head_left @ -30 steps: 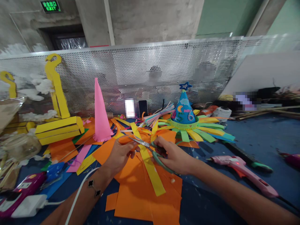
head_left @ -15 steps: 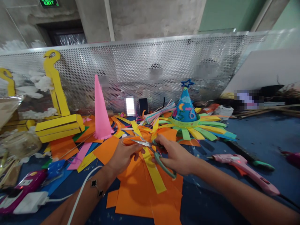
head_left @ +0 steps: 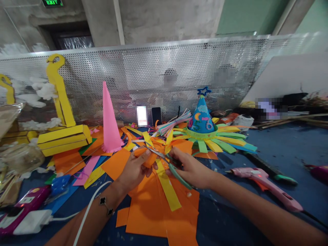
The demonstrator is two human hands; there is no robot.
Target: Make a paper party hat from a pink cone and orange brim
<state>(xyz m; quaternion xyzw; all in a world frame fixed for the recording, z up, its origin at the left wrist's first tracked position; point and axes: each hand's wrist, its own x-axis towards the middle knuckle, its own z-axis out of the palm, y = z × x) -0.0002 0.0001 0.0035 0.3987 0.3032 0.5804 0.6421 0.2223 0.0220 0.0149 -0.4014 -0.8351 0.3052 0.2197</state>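
Left hand [head_left: 134, 169] pinches an orange paper scrap [head_left: 148, 158] between fingers and thumb. Right hand [head_left: 192, 169] curled through green-handled scissors [head_left: 172, 166], blades at the scrap's edge; whether they bite is hard to tell. Both hands over orange paper sheets [head_left: 151, 218] and a yellow strip [head_left: 167, 193] on a blue table [head_left: 282, 150]; party hat [head_left: 202, 118] beyond.

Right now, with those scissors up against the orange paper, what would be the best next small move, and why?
Probably close the green-handled scissors a little on the orange paper: the right hand has them gripped, the blades look to be at that piece, and the left hand is holding it steady.
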